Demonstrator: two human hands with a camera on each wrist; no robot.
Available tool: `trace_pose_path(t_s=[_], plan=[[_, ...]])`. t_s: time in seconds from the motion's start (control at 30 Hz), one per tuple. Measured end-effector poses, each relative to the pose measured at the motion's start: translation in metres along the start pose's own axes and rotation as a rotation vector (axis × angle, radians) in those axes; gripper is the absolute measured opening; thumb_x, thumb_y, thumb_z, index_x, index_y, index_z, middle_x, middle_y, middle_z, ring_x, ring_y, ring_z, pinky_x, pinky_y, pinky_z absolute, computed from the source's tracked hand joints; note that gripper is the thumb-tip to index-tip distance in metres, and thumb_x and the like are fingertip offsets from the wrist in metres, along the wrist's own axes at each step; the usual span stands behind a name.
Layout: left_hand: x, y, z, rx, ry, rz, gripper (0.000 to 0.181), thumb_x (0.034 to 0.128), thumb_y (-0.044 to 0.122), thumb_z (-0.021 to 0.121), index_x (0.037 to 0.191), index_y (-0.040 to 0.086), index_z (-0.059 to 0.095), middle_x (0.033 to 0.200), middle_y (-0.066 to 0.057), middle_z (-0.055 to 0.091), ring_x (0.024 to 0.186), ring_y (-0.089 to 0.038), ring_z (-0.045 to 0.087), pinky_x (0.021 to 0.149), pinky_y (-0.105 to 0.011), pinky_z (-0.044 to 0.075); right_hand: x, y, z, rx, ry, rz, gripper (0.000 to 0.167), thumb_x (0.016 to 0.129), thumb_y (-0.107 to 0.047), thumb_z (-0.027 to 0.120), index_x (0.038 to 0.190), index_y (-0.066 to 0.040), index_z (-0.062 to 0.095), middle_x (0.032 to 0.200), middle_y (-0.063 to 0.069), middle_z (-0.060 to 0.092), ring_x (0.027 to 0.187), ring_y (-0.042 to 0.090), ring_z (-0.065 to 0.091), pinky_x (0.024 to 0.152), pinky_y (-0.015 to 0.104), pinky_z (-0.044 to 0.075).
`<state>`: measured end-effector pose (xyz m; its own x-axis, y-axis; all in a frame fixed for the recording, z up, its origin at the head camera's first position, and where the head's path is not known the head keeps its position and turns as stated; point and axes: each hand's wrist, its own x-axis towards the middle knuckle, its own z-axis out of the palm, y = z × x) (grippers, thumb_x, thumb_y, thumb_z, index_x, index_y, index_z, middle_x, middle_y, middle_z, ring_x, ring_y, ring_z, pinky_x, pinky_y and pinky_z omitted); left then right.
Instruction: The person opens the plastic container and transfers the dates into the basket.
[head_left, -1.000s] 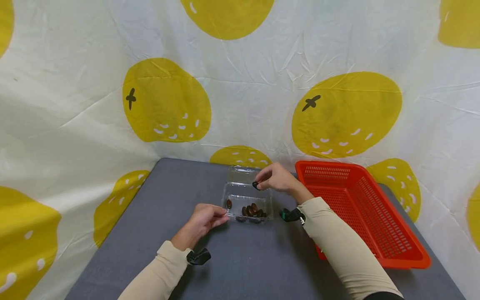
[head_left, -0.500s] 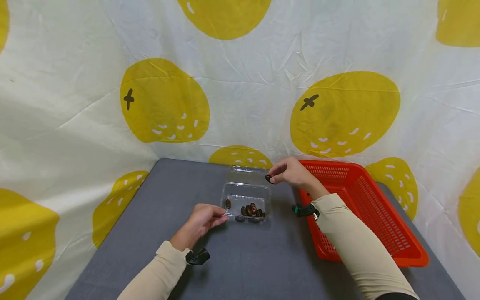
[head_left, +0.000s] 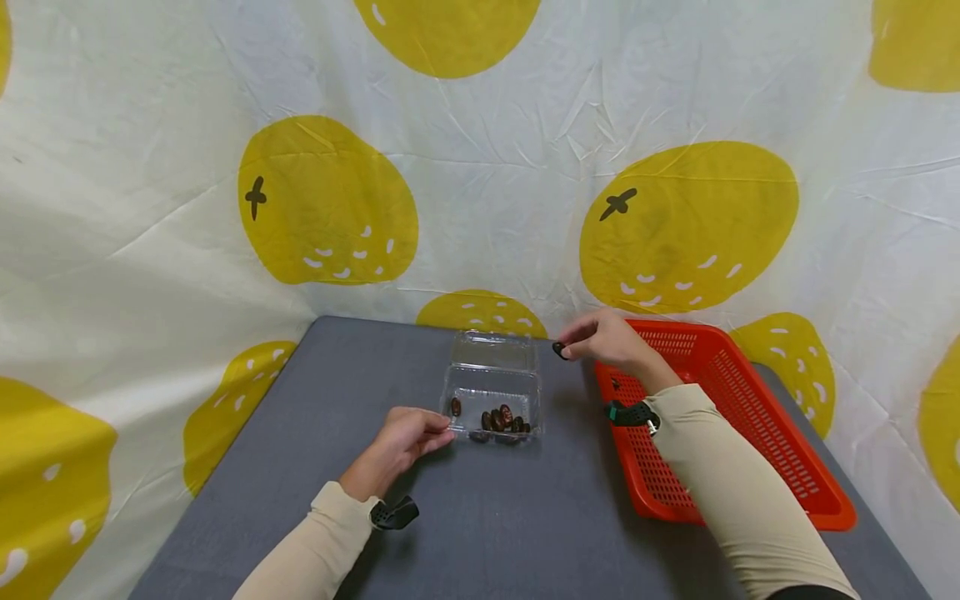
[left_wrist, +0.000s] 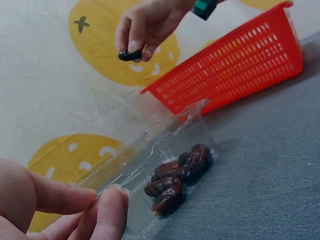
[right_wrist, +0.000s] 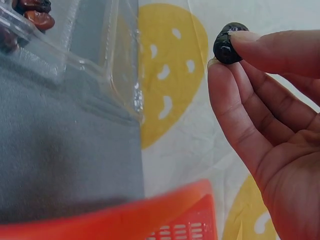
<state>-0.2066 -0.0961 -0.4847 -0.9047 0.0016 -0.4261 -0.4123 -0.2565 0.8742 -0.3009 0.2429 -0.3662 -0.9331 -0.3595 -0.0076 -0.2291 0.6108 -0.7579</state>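
My right hand (head_left: 606,340) pinches a dark date (head_left: 559,350) between thumb and fingertips, raised between the clear box and the basket. In the right wrist view the date (right_wrist: 229,44) looks black and glossy. My left hand (head_left: 399,440) pinches the front left corner of the clear plastic box (head_left: 491,379), whose lid stands open at the back. Several brown dates (head_left: 506,415) lie together at the box's front right, and a single date (head_left: 455,407) lies at its left. In the left wrist view, the left thumb and fingers (left_wrist: 111,212) grip the box's edge.
A red perforated basket (head_left: 780,417) stands on the grey table (head_left: 495,533) to the right, partly under my right forearm. Something small and dark is visible inside its left end. A white curtain (head_left: 495,208) with yellow fruit prints hangs behind the table.
My right hand has moved right with the date, from over the box to beside the basket's back left corner. My left hand stays on the box corner.
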Motion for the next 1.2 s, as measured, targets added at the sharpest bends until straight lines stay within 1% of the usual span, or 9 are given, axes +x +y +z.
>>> trace_pose_path(t_s=[0.07,0.23,0.33,0.47,0.6,0.73,0.9,1.07,1.2], plan=[[0.000,0.000,-0.001,0.002,-0.002,0.003,0.023,0.0884,-0.013,0.067,0.111,-0.020,0.068,0.080,-0.013,0.071,0.067,-0.016,0.072,0.066,-0.024,0.066,-0.002,0.002,-0.003,-0.008,0.008,-0.009,0.023,0.088,-0.011,0.081,0.110,-0.005,0.080,0.103,0.012,0.080,0.086,0.018,0.071,0.083,0.034,0.061],[-0.001,-0.001,-0.001,0.000,-0.014,0.013,0.021,0.0894,-0.014,0.065,0.109,-0.020,0.067,0.077,-0.011,0.071,0.066,-0.014,0.072,0.065,-0.023,0.065,-0.007,0.006,-0.011,-0.010,0.023,-0.033,0.024,0.088,-0.009,0.081,0.111,-0.002,0.080,0.107,0.016,0.079,0.086,0.016,0.071,0.083,0.040,0.063],[-0.001,-0.001,-0.001,0.000,-0.010,0.014,0.019,0.0893,-0.014,0.065,0.107,-0.019,0.068,0.075,-0.010,0.071,0.065,-0.014,0.071,0.064,-0.023,0.065,-0.011,0.010,-0.015,-0.006,0.033,-0.029,0.025,0.088,-0.009,0.080,0.112,-0.002,0.080,0.112,0.018,0.077,0.086,0.015,0.070,0.083,0.041,0.064],[-0.001,-0.002,-0.001,0.011,0.001,0.012,0.020,0.0890,-0.014,0.066,0.108,-0.019,0.068,0.076,-0.011,0.071,0.066,-0.015,0.072,0.064,-0.023,0.065,-0.017,0.018,-0.021,-0.002,0.046,-0.001,0.028,0.089,-0.010,0.080,0.114,0.000,0.078,0.114,0.018,0.076,0.088,0.014,0.070,0.084,0.037,0.064],[-0.002,-0.002,-0.002,0.022,-0.002,0.010,0.024,0.0889,-0.013,0.068,0.112,-0.020,0.067,0.078,-0.013,0.073,0.067,-0.015,0.073,0.065,-0.024,0.066,-0.023,0.024,-0.026,-0.024,0.055,0.034,0.028,0.090,-0.013,0.079,0.116,-0.001,0.078,0.112,0.016,0.078,0.095,0.017,0.069,0.086,0.031,0.061],[-0.003,-0.002,-0.003,0.021,-0.011,0.011,0.025,0.0889,-0.013,0.068,0.112,-0.020,0.067,0.077,-0.012,0.072,0.067,-0.015,0.073,0.065,-0.024,0.066,-0.028,0.030,-0.029,-0.036,0.065,0.046,0.028,0.092,-0.013,0.078,0.116,-0.001,0.078,0.113,0.016,0.078,0.100,0.019,0.069,0.087,0.027,0.058],[-0.002,-0.002,-0.003,0.023,-0.015,0.011,0.024,0.0889,-0.013,0.068,0.112,-0.020,0.067,0.076,-0.011,0.072,0.067,-0.015,0.072,0.064,-0.023,0.065,-0.031,0.038,-0.034,-0.019,0.084,0.062,0.028,0.091,-0.012,0.079,0.115,0.001,0.077,0.108,0.015,0.079,0.096,0.017,0.069,0.085,0.026,0.058],[-0.002,-0.002,-0.003,0.025,-0.015,0.011,0.024,0.0894,-0.012,0.067,0.113,-0.020,0.067,0.080,-0.013,0.073,0.068,-0.015,0.073,0.065,-0.024,0.066,-0.033,0.046,-0.038,-0.012,0.086,0.086,0.030,0.092,-0.012,0.078,0.118,0.003,0.075,0.110,0.016,0.079,0.096,0.016,0.069,0.086,0.026,0.057],[0.000,-0.003,-0.004,0.023,-0.018,0.009,0.024,0.0893,-0.012,0.067,0.112,-0.019,0.067,0.081,-0.014,0.074,0.068,-0.015,0.073,0.065,-0.024,0.066,-0.035,0.051,-0.041,-0.004,0.087,0.085,0.031,0.091,-0.012,0.079,0.118,0.004,0.075,0.111,0.016,0.079,0.091,0.013,0.071,0.083,0.024,0.058]])
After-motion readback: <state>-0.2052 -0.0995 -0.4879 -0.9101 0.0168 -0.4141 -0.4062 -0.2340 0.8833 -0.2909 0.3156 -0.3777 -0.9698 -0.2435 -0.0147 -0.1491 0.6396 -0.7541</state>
